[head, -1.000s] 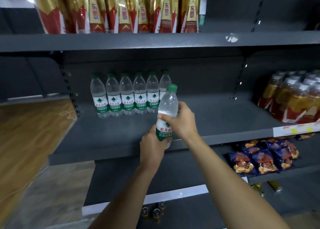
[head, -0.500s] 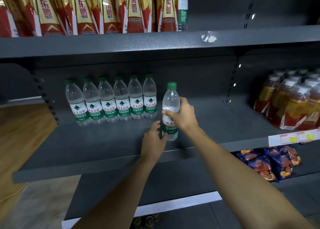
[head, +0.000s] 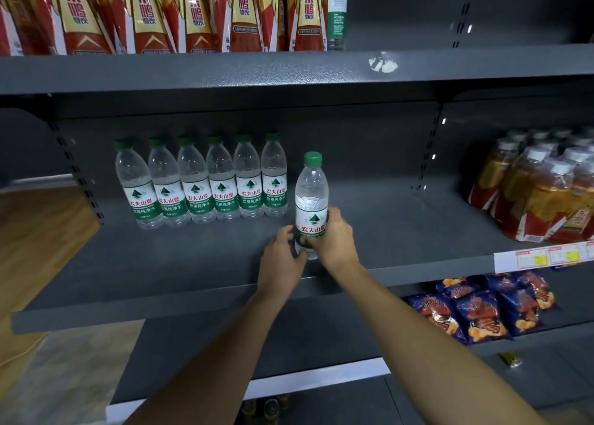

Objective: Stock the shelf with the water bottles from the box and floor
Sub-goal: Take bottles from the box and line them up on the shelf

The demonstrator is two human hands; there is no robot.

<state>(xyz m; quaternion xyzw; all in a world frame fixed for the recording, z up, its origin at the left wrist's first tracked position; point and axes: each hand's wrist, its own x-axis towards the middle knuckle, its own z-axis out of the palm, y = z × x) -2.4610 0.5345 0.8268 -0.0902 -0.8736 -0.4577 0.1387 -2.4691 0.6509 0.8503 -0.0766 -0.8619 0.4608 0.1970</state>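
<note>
Upright water bottle [head: 311,199] standing just right of bottle row [head: 199,183] | right hand [head: 336,243] fingers wrapping its label | left hand [head: 283,254] fingers cupping its base

Water bottle [head: 311,196] now lowered onto the shelf [head: 193,263].

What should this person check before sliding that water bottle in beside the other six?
1. The water bottle is upright: ok.
2. The right hand grips its label: ok.
3. The left hand cups its lower part: ok.
4. Base flat on the shelf: cannot tell, the hands partly hide it.
5. Bare space right of the row of six bottles: ok.
6. In line with that row: not ok, it stands nearer the front edge.
</note>
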